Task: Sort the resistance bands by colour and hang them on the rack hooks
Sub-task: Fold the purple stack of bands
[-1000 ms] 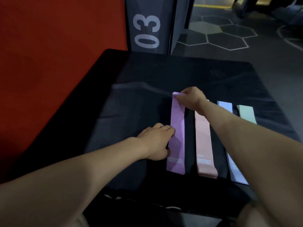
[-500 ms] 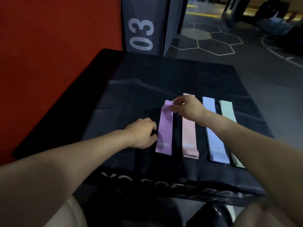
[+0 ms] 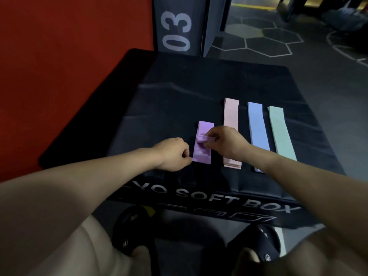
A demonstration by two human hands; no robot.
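Note:
Several flat resistance bands lie side by side on a black soft box (image 3: 179, 92). The purple band (image 3: 204, 129) is at the left and is folded over at its middle. My right hand (image 3: 225, 144) pinches the folded end of that purple band. My left hand (image 3: 173, 154) pinches its near left corner. To the right lie a pink band (image 3: 231, 114), a blue band (image 3: 257, 124) and a mint green band (image 3: 279, 132), each flat and untouched. No rack or hooks show.
A red wall (image 3: 59, 56) runs along the left. A dark pillar marked 03 (image 3: 177, 30) stands behind the box. Grey floor with hexagon lines (image 3: 268, 36) spreads to the right. My feet in black slides (image 3: 258, 244) stand by the box's near edge.
My right hand has drawn the far end of the purple band toward me, folding it. My left hand stayed at the near end. The view pulled back and lower.

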